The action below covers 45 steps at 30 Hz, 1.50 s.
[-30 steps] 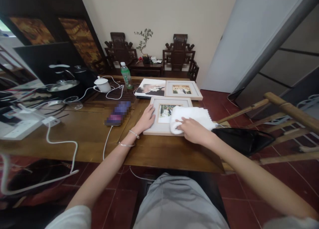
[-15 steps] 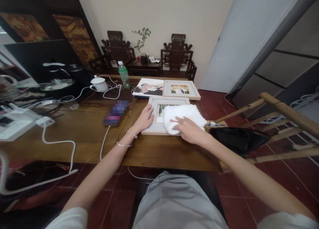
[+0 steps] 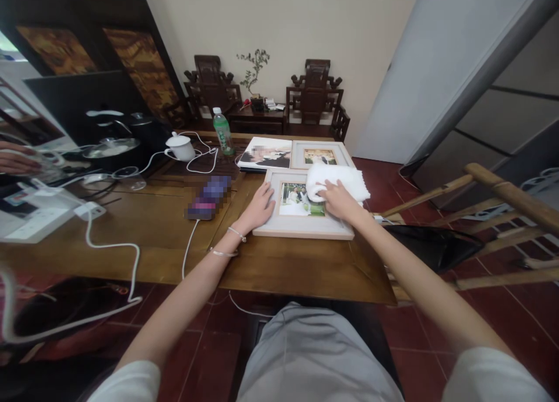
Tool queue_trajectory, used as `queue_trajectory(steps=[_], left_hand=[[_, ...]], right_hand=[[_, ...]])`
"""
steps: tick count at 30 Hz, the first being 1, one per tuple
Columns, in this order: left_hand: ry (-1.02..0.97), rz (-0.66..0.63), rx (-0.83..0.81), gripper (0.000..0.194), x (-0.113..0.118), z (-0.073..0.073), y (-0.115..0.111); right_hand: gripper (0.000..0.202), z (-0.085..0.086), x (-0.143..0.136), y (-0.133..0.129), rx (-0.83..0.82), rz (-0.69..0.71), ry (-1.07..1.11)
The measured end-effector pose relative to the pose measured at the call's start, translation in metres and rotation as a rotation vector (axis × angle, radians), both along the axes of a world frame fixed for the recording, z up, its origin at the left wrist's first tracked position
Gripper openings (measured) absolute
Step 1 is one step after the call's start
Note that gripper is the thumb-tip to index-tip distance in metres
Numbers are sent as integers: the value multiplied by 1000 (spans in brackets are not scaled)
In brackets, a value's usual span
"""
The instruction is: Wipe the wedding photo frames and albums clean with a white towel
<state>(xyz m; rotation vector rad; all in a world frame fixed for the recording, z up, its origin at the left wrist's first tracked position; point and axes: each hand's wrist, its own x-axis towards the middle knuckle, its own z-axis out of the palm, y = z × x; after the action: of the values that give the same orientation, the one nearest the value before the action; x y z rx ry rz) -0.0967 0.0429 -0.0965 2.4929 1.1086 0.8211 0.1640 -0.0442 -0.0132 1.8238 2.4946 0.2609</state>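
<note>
A light wooden picture frame point(image 3: 301, 229) lies flat on the table, with a photo of people in white among greenery. My left hand point(image 3: 261, 207) rests along its left edge, fingers stretched out over the border. Under my right hand point(image 3: 338, 200) is a folded white cloth point(image 3: 343, 177), held against the upper right of the frame and covering that corner. Behind stand a second framed photo point(image 3: 322, 155), its front partly hidden by the cloth, and a photo album or print point(image 3: 267, 152) stacked on something dark.
A phone point(image 3: 208, 198) on a charging cable lies left of the frame. Farther left are a lidded white cup point(image 3: 180, 147), a green-labelled bottle point(image 3: 223, 133) and a power strip point(image 3: 37, 221). Another person's hand point(image 3: 17, 159) shows at the left edge. A bamboo chair point(image 3: 515, 195) stands right.
My right hand has slid the cloth up and away from me, uncovering the photo and lower right border. My left hand stays on the frame. Another person's hand has appeared at far left.
</note>
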Motion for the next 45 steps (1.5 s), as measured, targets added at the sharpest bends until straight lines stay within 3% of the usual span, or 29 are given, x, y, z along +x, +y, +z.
queue_trajectory(steps=[10, 13, 23, 26, 32, 35, 39, 45], left_hand=[[27, -4, 12, 47, 2, 5, -2], [28, -10, 14, 48, 2, 4, -2], [2, -6, -12, 47, 0, 2, -6], [5, -4, -18, 47, 0, 3, -7], [24, -5, 6, 46, 2, 4, -5], [33, -11, 22, 46, 2, 3, -3], [54, -13, 30, 48, 1, 2, -1], [65, -13, 23, 49, 0, 2, -1]], right_hand=[[59, 13, -7, -72, -206, 97, 69], [61, 15, -6, -71, -225, 76, 93], [54, 4, -1, -15, -60, 19, 36], [56, 3, -8, -25, -83, 13, 22], [57, 14, -25, -75, -222, 49, 70], [59, 17, -26, -83, -261, 50, 83], [56, 11, -15, -62, -223, 34, 74], [57, 0, -6, -5, 35, 5, 70]])
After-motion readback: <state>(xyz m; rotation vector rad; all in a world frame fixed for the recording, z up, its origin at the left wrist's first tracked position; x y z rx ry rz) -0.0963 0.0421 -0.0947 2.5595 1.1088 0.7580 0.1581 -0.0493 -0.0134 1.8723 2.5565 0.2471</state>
